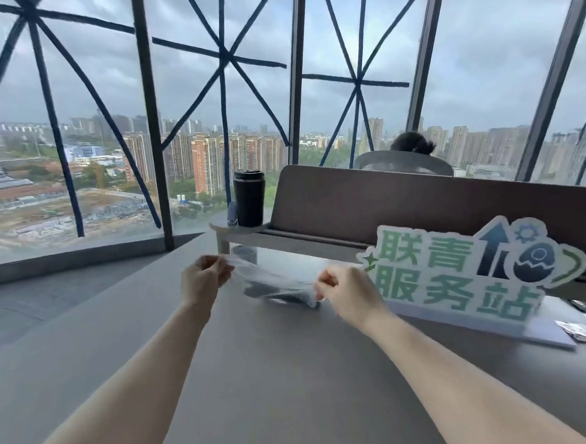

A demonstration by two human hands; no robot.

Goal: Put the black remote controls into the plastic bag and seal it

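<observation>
A person's left hand [204, 278] and right hand [345, 292] each pinch an end of a clear plastic bag [271, 279], fingers closed on its top edge, holding it stretched between them just above a grey table [260, 378]. Dark shapes, apparently the black remote controls [282, 293], show blurred through the bag's lower part. To the right stands a green-and-white sign [459, 270] with Chinese characters. Farther off, a black tumbler [249, 198] sits on a small round shelf [223, 227] before windows [99, 113] crossed with blue tape.
</observation>
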